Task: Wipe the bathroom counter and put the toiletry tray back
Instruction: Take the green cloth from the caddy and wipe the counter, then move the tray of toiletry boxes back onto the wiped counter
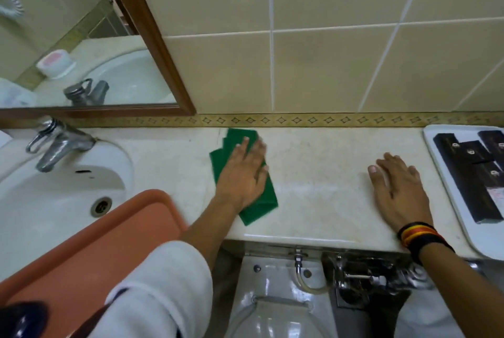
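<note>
A cream marble counter runs along the tiled wall. My left hand lies flat, fingers together, pressing a green scouring cloth onto the counter's middle near the back wall. My right hand rests palm-down on the bare counter further right, fingers spread, holding nothing; a striped band circles its wrist. At the far right a white toiletry tray sits on the counter with several black boxes lying in it. Its right part runs out of frame.
A white basin with a chrome tap is on the left, below a wood-framed mirror. An orange tray overlaps the basin's front. A toilet and metal fittings sit below the counter edge.
</note>
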Tool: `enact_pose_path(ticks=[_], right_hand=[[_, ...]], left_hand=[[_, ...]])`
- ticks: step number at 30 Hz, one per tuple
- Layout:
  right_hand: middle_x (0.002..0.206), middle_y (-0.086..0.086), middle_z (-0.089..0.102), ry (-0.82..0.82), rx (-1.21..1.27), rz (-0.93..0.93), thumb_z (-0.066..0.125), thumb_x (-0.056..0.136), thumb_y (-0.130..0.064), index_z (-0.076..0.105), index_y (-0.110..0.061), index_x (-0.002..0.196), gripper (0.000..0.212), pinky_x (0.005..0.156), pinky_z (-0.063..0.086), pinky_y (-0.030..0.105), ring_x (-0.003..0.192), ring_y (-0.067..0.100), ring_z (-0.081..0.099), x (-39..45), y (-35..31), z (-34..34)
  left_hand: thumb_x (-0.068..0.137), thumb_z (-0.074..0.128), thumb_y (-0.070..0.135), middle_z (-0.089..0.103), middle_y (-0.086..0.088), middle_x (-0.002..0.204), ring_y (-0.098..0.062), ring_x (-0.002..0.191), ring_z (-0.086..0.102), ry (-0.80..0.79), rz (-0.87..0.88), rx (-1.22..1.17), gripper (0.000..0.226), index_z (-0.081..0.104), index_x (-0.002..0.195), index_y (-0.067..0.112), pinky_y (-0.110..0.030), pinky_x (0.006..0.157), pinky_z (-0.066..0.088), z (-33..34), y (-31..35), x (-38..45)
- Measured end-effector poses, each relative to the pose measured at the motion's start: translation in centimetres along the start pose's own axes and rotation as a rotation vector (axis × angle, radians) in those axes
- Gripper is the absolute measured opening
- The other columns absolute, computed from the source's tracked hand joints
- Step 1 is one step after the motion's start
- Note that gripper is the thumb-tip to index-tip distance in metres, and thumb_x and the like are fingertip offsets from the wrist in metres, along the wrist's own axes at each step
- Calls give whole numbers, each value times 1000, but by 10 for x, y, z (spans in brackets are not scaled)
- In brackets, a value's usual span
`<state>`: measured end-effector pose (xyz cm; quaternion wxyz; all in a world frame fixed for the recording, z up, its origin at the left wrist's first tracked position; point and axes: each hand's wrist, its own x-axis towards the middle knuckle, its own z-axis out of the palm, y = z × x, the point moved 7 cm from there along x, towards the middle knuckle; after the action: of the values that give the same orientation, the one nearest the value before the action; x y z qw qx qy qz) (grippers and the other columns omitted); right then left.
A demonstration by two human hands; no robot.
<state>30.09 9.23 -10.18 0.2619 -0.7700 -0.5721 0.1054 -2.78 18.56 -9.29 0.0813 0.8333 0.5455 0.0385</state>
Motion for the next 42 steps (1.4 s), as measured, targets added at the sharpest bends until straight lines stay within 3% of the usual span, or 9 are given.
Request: enact_pose_path(ticks=[4, 12, 22, 25, 27, 31, 36, 39, 42], right_hand=[[159, 5, 41, -3, 1, 0, 23, 99, -68, 55, -16, 142, 75, 124, 17, 46, 150, 20, 30, -3, -3, -1], [157, 0, 44, 30, 36, 20, 29, 99, -67, 55, -21, 139, 67, 124, 19, 45, 149, 18, 31, 1, 2, -1], [154, 6, 48, -26, 167, 17, 43, 102, -53, 62, -15, 134, 54, 123, 21, 43, 145, 22, 38, -23, -23, -21], [126, -9, 61, 292, 288, 128, 56, 96, -51, 62, -34, 118, 28, 95, 48, 36, 114, 16, 57, -69, -13, -66], [111, -10, 56, 541, 396, 359, 63, 87, -56, 57, -34, 110, 31, 81, 49, 34, 95, 15, 57, -114, 29, -92], [104, 6, 64, 618, 755, 907, 83, 76, -43, 50, -16, 120, 61, 83, 43, 32, 93, 26, 61, -160, 108, -96], [84, -4, 62, 684, 895, 984, 80, 78, -4, 43, -14, 126, 62, 78, 55, 35, 72, 22, 65, -152, 126, -108], [84, 1, 72, 737, 945, 954, 77, 77, 3, 47, -18, 122, 58, 56, 57, 23, 55, 14, 71, -166, 142, -117], [88, 5, 75, 735, 984, 905, 78, 80, 4, 58, -15, 125, 54, 51, 58, 20, 54, 10, 73, -177, 158, -132]], left_hand=[[107, 18, 45, 12, 1, 173, -20, 161, 2, -14, 215, -64, 64, 12, 165, 19, -47, 131, 10, 18, 47, -36], [107, 15, 44, 5, -21, 172, -32, 161, 7, 106, -546, -17, 73, 4, 162, -2, -47, 130, 12, -15, -84, 8], [108, 21, 41, 7, -16, 173, -28, 161, 7, 39, -478, -20, 70, 6, 163, 1, -43, 131, 7, -4, -18, -54], [108, 23, 41, 9, -18, 173, -30, 160, 9, 52, -469, -12, 70, 8, 162, -1, -45, 130, 9, -12, -19, -48], [108, 26, 40, 15, -20, 171, -33, 159, 14, 89, -448, -19, 69, 15, 161, -3, -48, 130, 12, -20, -9, -50], [109, 28, 42, 23, -13, 170, -27, 159, 18, 230, -195, -185, 63, 24, 162, 7, -43, 131, 10, -44, 77, -20], [108, 34, 48, 41, -7, 164, -24, 152, 35, 126, -10, -462, 60, 41, 157, 14, -38, 126, 25, -37, 225, 45], [106, 32, 53, 43, -8, 163, -27, 151, 36, 11, 16, -528, 64, 42, 156, 14, -42, 124, 29, -18, 295, 76], [105, 30, 56, 47, -12, 159, -31, 148, 40, -103, 7, -505, 68, 43, 155, 11, -46, 122, 33, 2, 337, 94]])
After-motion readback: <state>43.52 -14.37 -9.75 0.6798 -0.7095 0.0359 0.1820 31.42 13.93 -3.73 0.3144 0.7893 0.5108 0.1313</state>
